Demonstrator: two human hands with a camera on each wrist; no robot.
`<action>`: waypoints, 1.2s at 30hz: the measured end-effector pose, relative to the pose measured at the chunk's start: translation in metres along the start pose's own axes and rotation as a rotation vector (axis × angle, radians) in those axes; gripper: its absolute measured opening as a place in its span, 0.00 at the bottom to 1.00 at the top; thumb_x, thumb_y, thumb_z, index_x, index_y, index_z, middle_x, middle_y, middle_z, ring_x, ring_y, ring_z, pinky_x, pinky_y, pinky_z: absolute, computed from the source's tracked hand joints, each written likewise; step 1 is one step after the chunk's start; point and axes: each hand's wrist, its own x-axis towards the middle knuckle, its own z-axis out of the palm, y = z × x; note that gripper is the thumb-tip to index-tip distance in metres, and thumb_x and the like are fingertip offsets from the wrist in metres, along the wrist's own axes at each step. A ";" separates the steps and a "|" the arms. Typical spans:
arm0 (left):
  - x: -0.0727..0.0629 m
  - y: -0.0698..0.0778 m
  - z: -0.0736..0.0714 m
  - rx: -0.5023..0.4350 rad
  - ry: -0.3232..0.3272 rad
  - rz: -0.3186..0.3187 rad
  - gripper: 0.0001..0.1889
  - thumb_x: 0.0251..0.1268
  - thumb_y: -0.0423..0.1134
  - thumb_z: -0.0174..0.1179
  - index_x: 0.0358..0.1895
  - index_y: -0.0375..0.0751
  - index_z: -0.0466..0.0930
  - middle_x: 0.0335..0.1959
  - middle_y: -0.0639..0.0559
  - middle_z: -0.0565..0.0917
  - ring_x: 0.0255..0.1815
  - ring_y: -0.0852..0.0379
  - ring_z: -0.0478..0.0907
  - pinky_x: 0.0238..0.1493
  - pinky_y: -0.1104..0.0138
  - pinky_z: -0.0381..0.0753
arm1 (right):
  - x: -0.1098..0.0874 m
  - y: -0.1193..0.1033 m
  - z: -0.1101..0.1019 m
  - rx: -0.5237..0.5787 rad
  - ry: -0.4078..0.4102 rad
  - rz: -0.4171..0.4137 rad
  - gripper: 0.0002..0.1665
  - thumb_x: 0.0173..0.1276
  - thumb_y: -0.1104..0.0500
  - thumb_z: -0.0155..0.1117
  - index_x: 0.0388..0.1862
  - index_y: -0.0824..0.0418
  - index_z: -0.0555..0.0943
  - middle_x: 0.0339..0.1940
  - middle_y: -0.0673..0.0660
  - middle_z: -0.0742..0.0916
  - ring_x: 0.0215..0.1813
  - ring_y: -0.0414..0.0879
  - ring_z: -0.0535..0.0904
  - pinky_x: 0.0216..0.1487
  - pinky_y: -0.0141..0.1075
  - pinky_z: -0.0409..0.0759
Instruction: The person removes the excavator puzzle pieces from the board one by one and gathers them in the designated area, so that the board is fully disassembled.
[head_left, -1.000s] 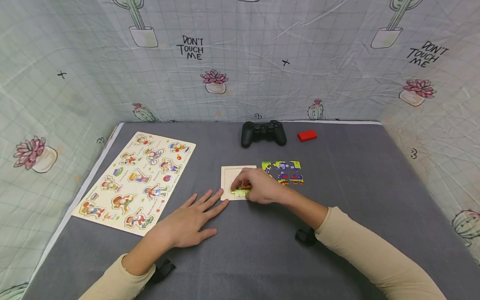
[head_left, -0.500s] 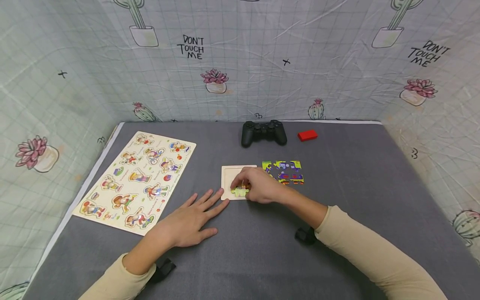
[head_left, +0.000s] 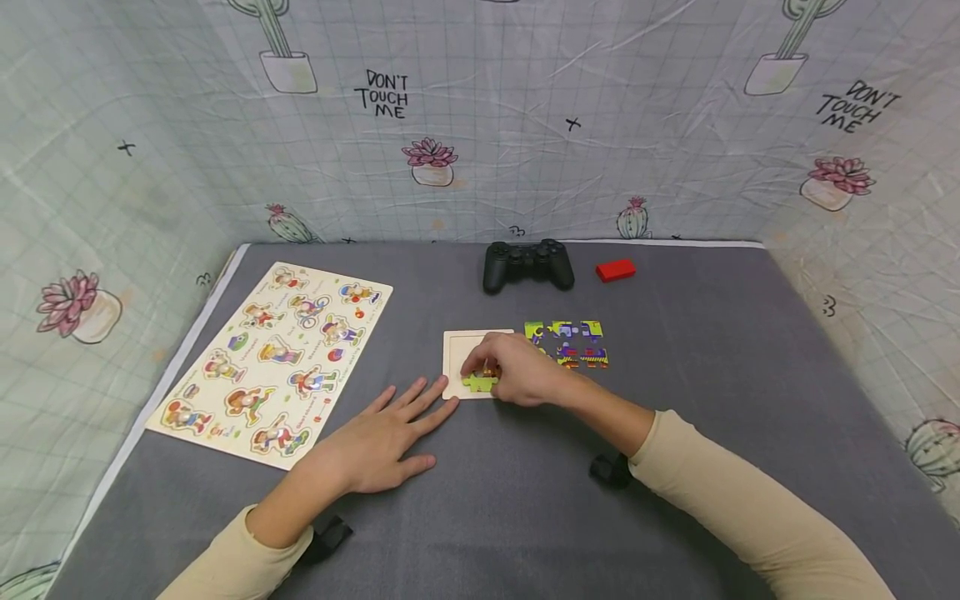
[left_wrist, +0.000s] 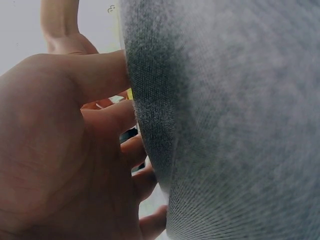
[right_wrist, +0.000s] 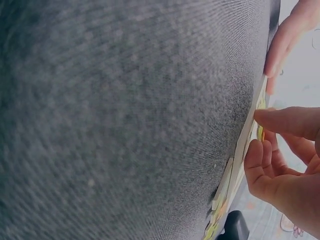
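My right hand (head_left: 525, 372) reaches over a small square wooden puzzle tray (head_left: 454, 348), thumb and fingers curled down at a yellow-green jigsaw piece (head_left: 478, 384) in its lower part. In the right wrist view, the thumb (right_wrist: 287, 121) and fingers close in from both sides of the piece; the exact contact is partly hidden. My left hand (head_left: 378, 450) lies palm down on the grey table, fingers spread, fingertips at the tray's left edge. Several loose jigsaw pieces (head_left: 576, 356), purple, yellow and red, lie just right of the tray.
A large wooden board (head_left: 273, 354) with figure pictures lies at the left. Behind the tray are a black game controller (head_left: 528, 266) and a red block (head_left: 616, 270). A printed cloth (head_left: 495, 108) walls the table's back and sides.
Both hands stay in nearly the same place. The right fingers shift slightly over the tray, and the reddish patch by the yellow-green piece shows less than before.
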 end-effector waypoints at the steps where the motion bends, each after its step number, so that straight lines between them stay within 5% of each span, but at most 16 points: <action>1: 0.000 0.000 0.000 0.000 0.001 0.000 0.39 0.78 0.54 0.58 0.85 0.53 0.53 0.88 0.50 0.45 0.88 0.41 0.45 0.82 0.36 0.48 | 0.000 0.000 0.000 -0.001 0.003 -0.005 0.26 0.54 0.77 0.71 0.49 0.56 0.91 0.41 0.52 0.86 0.38 0.45 0.76 0.38 0.34 0.74; 36: -0.001 0.000 0.001 -0.017 0.030 0.018 0.39 0.77 0.54 0.59 0.85 0.51 0.56 0.88 0.47 0.48 0.87 0.39 0.47 0.81 0.34 0.50 | 0.003 0.002 0.002 -0.039 0.005 -0.041 0.22 0.52 0.74 0.75 0.46 0.57 0.92 0.38 0.53 0.85 0.39 0.46 0.76 0.38 0.34 0.74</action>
